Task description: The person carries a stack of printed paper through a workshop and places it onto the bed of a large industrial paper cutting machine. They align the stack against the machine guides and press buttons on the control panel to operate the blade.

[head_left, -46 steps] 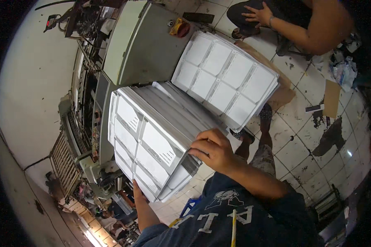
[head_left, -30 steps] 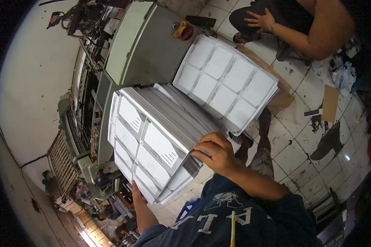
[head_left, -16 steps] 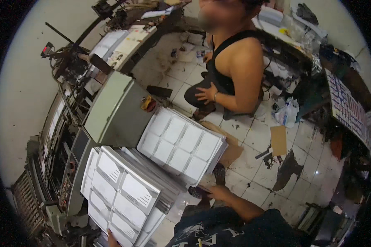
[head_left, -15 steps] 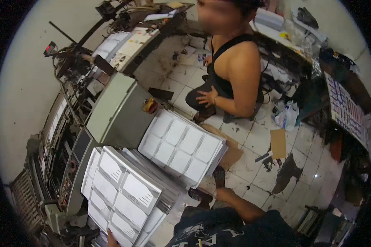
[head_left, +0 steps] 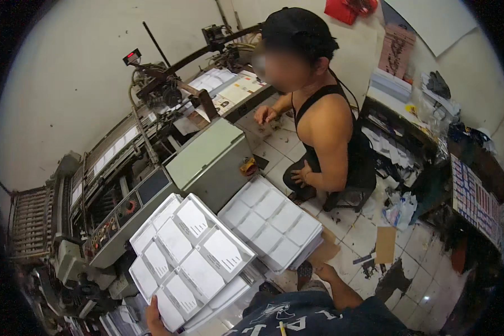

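Observation:
My left hand [head_left: 154, 319] is at the near left edge of a tall stack of printed sheets [head_left: 187, 246], its thumb along the edge and the other fingers hidden. It appears to grip the edge of the top sheets. Each sheet carries a grid of white panels with grey borders. My right hand [head_left: 326, 273] rests low by my leg, away from the paper, its fingers too small and partly hidden to read. A second, lower stack of sheets [head_left: 274, 221] stands just beyond, to the right of the first.
A printing machine [head_left: 123, 173] with a grey-green cabinet [head_left: 210, 148] runs along the left wall. Another person [head_left: 325, 123] sits on a low stool [head_left: 353, 193] beyond the stacks. Cardboard [head_left: 385, 245] and scraps lie on the tiled floor; a cluttered bench [head_left: 392, 112] stands at the back right.
My view has tilted up, so more of the machine and wall shows. The other person has raised a hand off the lap. My left hand remains at the stack's edge.

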The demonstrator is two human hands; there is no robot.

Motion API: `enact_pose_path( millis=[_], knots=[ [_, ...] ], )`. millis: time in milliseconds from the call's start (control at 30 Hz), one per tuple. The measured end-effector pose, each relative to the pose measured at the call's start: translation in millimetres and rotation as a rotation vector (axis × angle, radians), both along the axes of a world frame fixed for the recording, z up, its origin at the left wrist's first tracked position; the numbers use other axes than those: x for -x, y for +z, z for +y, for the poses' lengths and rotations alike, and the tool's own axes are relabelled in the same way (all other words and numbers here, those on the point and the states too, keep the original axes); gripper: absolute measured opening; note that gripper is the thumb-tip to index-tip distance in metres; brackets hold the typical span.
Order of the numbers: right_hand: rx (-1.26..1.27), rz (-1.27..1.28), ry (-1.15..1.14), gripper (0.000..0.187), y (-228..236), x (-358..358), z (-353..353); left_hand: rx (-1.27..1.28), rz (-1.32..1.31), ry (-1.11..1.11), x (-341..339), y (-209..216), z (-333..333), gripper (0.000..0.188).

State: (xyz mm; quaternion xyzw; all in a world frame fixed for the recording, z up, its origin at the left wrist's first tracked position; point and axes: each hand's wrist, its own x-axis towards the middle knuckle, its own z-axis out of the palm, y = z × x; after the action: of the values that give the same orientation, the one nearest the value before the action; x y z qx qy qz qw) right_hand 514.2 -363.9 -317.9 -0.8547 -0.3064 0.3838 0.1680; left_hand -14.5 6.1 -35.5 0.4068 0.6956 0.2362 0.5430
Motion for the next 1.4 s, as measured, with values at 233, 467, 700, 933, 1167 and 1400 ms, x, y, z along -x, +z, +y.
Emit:
enact_pose_path(
  millis=[233,467,700,933,1167,1400],
  knots=[
    [-0.045,0.017,0.001,0.034,-7,-3,53,-0.099,0.304,0.047,25,-17,21,0.078],
    [-0.39,-0.367,0.425,0.031,-57,-37,10,-0.046,0.273,-0.019,15,-42,49,0.084],
    [0.019,-0.047,0.14,0.042,34,-19,28,-0.038,0.217,0.069,-20,33,5,0.07],
    [0.062,0.146,0.023,0.042,-19,-44,49,-0.048,0.06,0.043,-8,-2,29,0.059],
    [-0.122,0.24,0.001,0.07,-1,-6,99,0.019,0.096,0.06,-1,43,-3,0.06],
    [-0.292,-0.246,0.441,0.051,-110,-81,71,-0.027,-0.018,-0.046,-25,17,34,0.063]
  ],
)
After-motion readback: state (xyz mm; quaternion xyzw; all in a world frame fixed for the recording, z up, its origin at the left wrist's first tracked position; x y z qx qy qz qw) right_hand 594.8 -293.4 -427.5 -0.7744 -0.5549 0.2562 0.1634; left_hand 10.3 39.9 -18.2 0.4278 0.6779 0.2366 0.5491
